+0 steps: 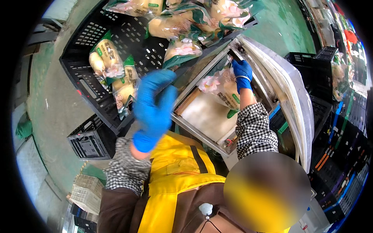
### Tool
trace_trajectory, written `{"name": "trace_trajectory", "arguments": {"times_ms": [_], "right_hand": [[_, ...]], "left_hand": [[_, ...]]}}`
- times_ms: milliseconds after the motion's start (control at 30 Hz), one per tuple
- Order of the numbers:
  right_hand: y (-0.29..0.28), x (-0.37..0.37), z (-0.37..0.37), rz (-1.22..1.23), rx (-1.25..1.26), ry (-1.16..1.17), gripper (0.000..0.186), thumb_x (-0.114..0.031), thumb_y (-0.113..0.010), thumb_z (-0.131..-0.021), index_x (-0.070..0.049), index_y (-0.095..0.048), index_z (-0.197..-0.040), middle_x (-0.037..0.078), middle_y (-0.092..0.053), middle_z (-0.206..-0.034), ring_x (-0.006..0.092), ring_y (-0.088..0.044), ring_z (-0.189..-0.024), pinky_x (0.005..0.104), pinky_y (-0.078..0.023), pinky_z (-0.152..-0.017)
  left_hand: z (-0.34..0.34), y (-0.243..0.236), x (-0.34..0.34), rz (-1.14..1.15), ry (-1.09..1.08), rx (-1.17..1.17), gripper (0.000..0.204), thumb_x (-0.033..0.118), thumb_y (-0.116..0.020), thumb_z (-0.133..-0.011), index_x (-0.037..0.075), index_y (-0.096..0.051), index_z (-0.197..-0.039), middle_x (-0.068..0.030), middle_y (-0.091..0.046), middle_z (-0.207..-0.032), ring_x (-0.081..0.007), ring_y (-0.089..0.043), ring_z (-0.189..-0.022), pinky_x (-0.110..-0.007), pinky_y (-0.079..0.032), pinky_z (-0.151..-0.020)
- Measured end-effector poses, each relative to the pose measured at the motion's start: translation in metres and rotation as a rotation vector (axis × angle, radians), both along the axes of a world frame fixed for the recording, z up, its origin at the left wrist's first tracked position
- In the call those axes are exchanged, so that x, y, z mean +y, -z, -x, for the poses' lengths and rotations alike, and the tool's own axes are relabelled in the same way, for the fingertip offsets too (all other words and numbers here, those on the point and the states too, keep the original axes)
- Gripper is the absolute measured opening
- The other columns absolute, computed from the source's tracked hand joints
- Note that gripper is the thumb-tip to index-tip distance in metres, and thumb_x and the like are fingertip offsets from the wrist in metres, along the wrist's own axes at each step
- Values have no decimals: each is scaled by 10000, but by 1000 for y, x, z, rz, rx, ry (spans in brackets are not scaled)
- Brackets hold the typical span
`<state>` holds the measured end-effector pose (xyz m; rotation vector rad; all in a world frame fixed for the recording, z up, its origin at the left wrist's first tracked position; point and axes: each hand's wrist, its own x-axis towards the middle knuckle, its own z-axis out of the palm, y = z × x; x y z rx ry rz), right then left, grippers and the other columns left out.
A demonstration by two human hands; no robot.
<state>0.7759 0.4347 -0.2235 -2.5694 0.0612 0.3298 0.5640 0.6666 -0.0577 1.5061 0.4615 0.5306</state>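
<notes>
My right hand, in a blue glove, reaches into an open metal chamber that looks like a vacuum sealer. Its fingers close on the edge of a clear, green-trimmed bag of lotus root printed with a pink flower. That bag lies over the pale bed of the chamber, partly covered by my hand. To the left, my gloved left hand is raised between the chamber and a black crate, smeared by motion. Its fingers and thumb are curved apart with nothing between them.
The large black perforated crate holds several bagged lotus roots. The machine's raised clear lid stands along its right side. A smaller black crate sits at left, and stacked dark crates line the right.
</notes>
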Motion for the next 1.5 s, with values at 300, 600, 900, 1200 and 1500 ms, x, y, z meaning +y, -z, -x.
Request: {"name": "trace_trajectory", "arguments": {"times_ms": [300, 600, 900, 1200, 1500], "right_hand": [[-46, 27, 34, -230, -536, -318, 279, -114, -611, -771, -53, -575, -1041, 144, -603, -975, 302, -571, -899, 338, -441, -823], [-133, 129, 27, -143, -596, -905, 369, -104, -680, -635, -164, -634, -995, 66, -589, -1012, 271, -552, -881, 354, -457, -759], [-160, 183, 39, -530, -540, -856, 157, -107, -729, -622, -77, -610, -720, 66, -595, -766, 256, -555, -693, 340, -448, -616], [-287, 144, 108, -1234, -316, -624, 172, 8, -708, -623, 24, -612, -765, 115, -575, -807, 228, -548, -792, 314, -433, -707], [-271, -11, 166, -1240, -140, -335, 94, -59, -679, -682, -5, -628, -740, 107, -591, -789, 225, -537, -776, 331, -427, -722]], "left_hand": [[-38, 49, 107, -1045, 604, 314, 399, 41, -672, -639, 40, -556, -1021, -137, -537, -1111, -324, -519, -1003, -378, -438, -842], [-62, 126, 96, -489, 390, 200, 204, 2, -609, -726, 39, -630, -925, -90, -644, -896, -205, -614, -782, -294, -481, -717], [-76, 113, 148, 231, -36, 218, 213, -56, -568, -779, 0, -619, -979, -48, -641, -900, -102, -564, -763, -231, -462, -722], [5, -67, 103, 119, -24, -334, 349, 85, -518, -843, 10, -487, -1183, -95, -547, -1128, -173, -526, -1028, -306, -423, -895], [70, -69, 2, 153, 312, -323, 256, -162, -642, -643, 26, -581, -806, -71, -559, -870, -151, -556, -831, -279, -466, -779]]}}
